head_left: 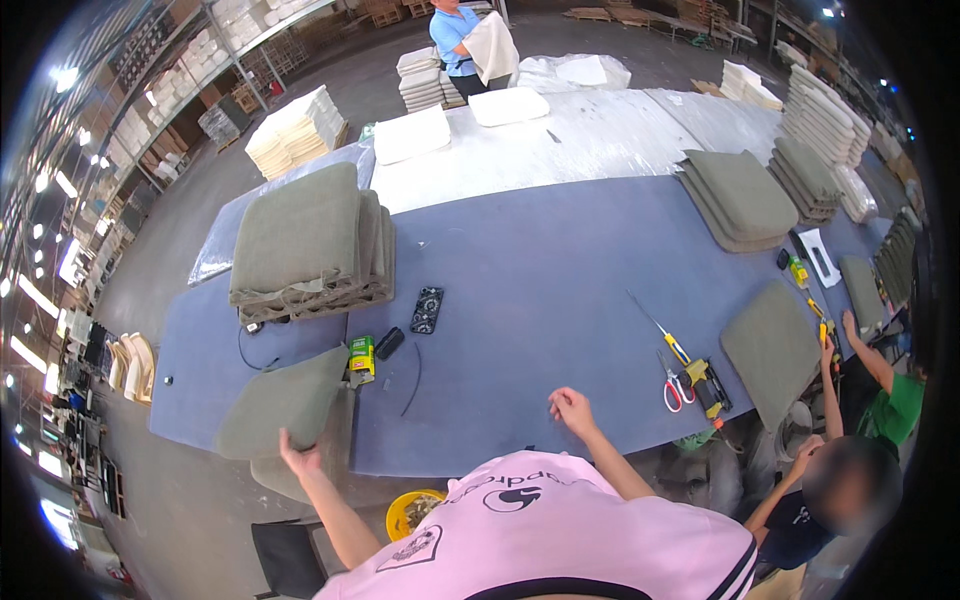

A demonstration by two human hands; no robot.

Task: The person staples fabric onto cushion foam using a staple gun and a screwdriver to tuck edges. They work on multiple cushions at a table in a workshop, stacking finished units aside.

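Observation:
At the table's near left edge, my left hand (302, 458) grips the lower edge of an olive-green seat cushion (280, 405). That cushion lies partly over another green cushion (325, 462) and sticks out past the edge. My right hand (571, 410) is over the blue-grey tabletop (540, 300), its fingers curled in with nothing seen in them. Beyond my left hand are a green-and-yellow box (362, 359), a small black object (389, 343), a patterned phone (426, 310) and a thin dark strip (412, 380).
A stack of green cushions (300, 240) stands far left. On the right lie a long screwdriver (672, 340), red-handled scissors (677, 388), a yellow-black staple gun (707, 385) and a cushion (770, 350). Co-workers sit at right. A yellow bucket (402, 515) is below the table edge.

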